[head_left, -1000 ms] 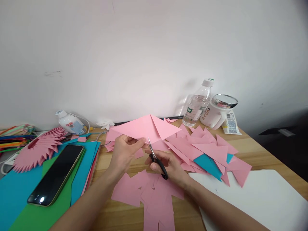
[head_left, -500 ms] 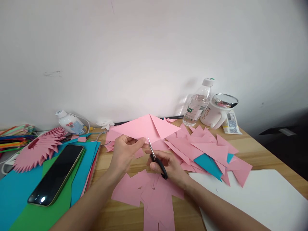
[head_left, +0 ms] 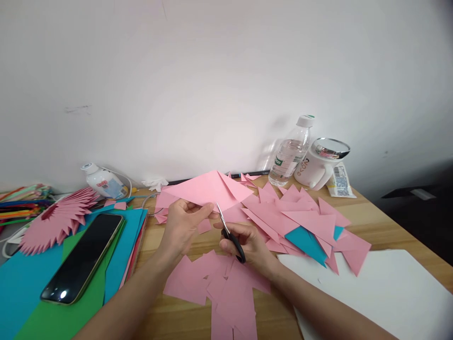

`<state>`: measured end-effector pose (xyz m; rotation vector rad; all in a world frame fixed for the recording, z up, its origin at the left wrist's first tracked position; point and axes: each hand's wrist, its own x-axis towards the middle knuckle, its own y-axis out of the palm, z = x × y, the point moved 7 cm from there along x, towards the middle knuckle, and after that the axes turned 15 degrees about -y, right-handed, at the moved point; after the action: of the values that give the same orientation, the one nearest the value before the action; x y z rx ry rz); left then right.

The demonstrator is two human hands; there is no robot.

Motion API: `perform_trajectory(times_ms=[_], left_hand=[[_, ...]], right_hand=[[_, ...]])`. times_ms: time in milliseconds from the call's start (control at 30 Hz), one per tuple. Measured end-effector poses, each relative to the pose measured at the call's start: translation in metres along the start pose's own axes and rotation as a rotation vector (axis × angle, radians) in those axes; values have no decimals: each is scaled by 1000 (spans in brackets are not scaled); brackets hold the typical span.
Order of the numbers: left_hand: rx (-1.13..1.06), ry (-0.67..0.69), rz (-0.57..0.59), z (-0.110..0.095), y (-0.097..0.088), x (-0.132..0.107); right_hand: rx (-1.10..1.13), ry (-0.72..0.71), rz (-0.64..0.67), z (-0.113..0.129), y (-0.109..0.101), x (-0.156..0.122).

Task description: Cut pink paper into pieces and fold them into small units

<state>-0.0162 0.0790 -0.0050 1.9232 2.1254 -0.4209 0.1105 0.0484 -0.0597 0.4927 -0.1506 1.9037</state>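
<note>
A folded sheet of pink paper (head_left: 201,187) is pinched along its lower edge by my left hand (head_left: 184,219), thumb on top. My right hand (head_left: 247,243) grips black-handled scissors (head_left: 233,243), whose blades point up and lie against the paper near my left fingertips. A cut runs from that spot up through the sheet, and the part on its right slants away. Below my hands, several flat pink paper pieces (head_left: 235,297) overlap on the wooden table (head_left: 152,288).
Pink and blue paper triangles (head_left: 311,222) pile up at the right, by a white board (head_left: 371,293). Behind stand a water bottle (head_left: 288,158) and a white mug (head_left: 314,167). At left, a phone (head_left: 85,255) lies on coloured sheets, near a pleated pink paper piece (head_left: 63,217) and a white bottle (head_left: 104,182).
The right part of the pink sheet has shifted left and its peak sits slightly lower. Both hands and the scissors have barely moved.
</note>
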Motion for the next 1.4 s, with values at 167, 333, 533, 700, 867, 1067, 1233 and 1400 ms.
perform_trajectory(times_ms=[167, 333, 533, 700, 867, 1067, 1233, 1400], left_hand=[[-9, 1, 16, 2, 1, 0], [-131, 0, 81, 0, 0, 3], [-41, 28, -23, 0, -12, 9], [28, 69, 67, 0, -3, 7], [-33, 60, 228, 0, 9, 4], [-49, 95, 208, 0, 7, 4], [-28, 93, 186, 0, 7, 6], [-21, 80, 168, -1, 7, 5]], right_hand=[[-4, 14, -17, -4, -1, -1], [28, 56, -46, -9, -2, -4], [50, 90, -30, -7, -1, -3], [82, 101, -32, -6, -1, -1], [70, 59, -31, -3, -1, -1], [57, 22, -70, 0, -4, 0], [81, 21, -65, -1, -3, -1], [69, 24, -79, -3, -4, -3]])
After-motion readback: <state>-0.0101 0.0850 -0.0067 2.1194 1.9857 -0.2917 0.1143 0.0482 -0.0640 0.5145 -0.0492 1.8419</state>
